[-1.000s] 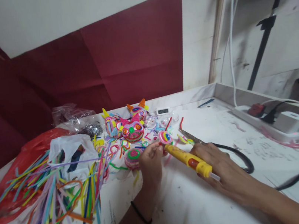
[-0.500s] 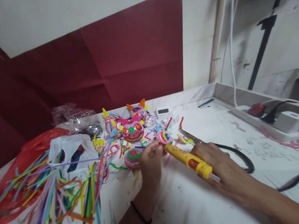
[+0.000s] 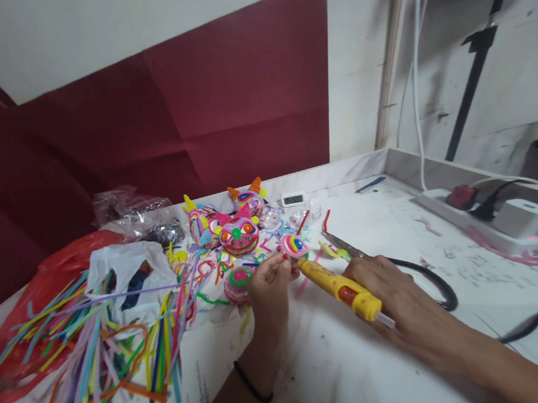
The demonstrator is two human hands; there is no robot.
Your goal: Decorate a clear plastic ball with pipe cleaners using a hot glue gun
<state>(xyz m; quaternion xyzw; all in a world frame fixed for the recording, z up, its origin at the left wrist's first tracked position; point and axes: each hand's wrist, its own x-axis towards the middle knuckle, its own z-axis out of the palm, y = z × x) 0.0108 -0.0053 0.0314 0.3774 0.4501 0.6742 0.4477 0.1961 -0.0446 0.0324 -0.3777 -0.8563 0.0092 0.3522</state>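
Observation:
Between the fingertips of my left hand (image 3: 271,290) is a small pink piece of coiled pipe cleaner with a yellow and blue eye shape (image 3: 296,244). My right hand (image 3: 388,291) is wrapped around a yellow hot glue gun (image 3: 340,287), and a clear glue stick (image 3: 386,320) sticks out of its back end. The nozzle points at the pink piece; I cannot tell whether it touches. Just left of my left hand lies a round pink and green coiled piece (image 3: 239,284). Behind it stands a pink animal head of coiled pipe cleaners (image 3: 238,233).
Loose pipe cleaners (image 3: 86,363) spread over the left of the table, beside a red plastic bag (image 3: 57,273). Scissors with black handles (image 3: 426,275) lie beyond my right hand. A small digital clock (image 3: 294,200) stands at the back, a power strip (image 3: 484,223) at the right.
The pink eye piece has shifted slightly left and down in my left fingers. The glue gun and right hand stay almost in place.

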